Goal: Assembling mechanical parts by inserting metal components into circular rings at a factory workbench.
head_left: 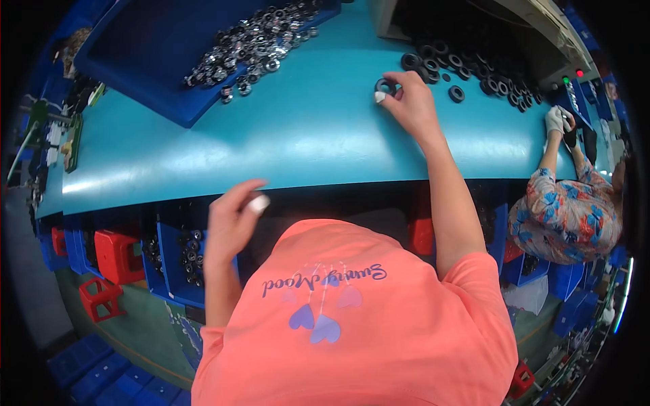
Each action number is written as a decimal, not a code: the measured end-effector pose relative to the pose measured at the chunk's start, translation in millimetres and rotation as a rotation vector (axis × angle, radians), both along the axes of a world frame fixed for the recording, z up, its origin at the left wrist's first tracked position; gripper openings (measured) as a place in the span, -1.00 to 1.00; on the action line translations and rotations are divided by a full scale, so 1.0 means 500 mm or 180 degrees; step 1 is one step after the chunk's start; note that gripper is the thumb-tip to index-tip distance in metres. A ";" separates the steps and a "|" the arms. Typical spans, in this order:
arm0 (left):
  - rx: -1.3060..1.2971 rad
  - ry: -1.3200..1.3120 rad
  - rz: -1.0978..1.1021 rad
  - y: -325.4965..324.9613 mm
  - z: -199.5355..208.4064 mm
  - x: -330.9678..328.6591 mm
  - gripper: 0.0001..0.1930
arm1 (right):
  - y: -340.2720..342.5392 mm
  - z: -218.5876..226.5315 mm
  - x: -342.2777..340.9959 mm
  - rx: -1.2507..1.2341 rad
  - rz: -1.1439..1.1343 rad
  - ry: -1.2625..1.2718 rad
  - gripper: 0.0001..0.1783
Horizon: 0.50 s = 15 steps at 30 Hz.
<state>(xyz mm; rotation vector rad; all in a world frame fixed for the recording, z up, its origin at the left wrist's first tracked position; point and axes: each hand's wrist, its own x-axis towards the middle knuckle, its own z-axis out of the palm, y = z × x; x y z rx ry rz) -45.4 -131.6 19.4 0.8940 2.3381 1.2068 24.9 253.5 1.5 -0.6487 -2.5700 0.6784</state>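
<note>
While the R hand [414, 105] has thumb & forefinger clamped on a dark ring [386, 86], smooth, round & hollow, held just above the tabletop [305, 142], the L hand [231, 215] hangs by the near edge, a bit blurred, thumb & forefinger apart. Each thumb wears a white cover. Shiny silver pcs. [250, 44], round & chrome-bright, heap at the edge of a smooth blue tray [145, 71], some out on the table. Matte black rings [501, 88] lie near the R hand, by a beige housing [390, 19].

Qty: 1 ring in hand, 1 blue tray; black rings & silver pcs. too many to count from here.

Table's turquoise, glossy under the lights. Below: blue bins [161, 260], red stools [116, 257], green floor. At far R, a co-worker in a floral shirt [565, 216], w/ white glove.
</note>
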 end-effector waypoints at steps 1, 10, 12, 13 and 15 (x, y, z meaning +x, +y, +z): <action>0.0365 -0.0388 -0.0108 0.040 -0.018 0.012 -0.72 | -0.039 0.025 0.011 -0.0518 0.0190 0.0072 -0.44; 0.2265 -0.3341 -0.0331 0.218 -0.050 0.043 -0.64 | -0.251 0.042 0.096 -0.2352 0.0961 0.0879 -0.25; 0.2383 -0.3454 -0.0450 0.214 -0.062 0.041 -0.68 | -0.254 0.035 0.098 -0.2672 0.0896 0.0868 -0.24; 0.2445 -0.3507 -0.0513 0.212 -0.067 0.040 -0.69 | -0.255 0.033 0.096 -0.2853 0.0899 0.0873 -0.23; 0.2528 -0.3674 -0.0380 0.207 -0.074 0.040 -0.69 | -0.257 0.027 0.091 -0.3140 0.0928 0.0904 -0.23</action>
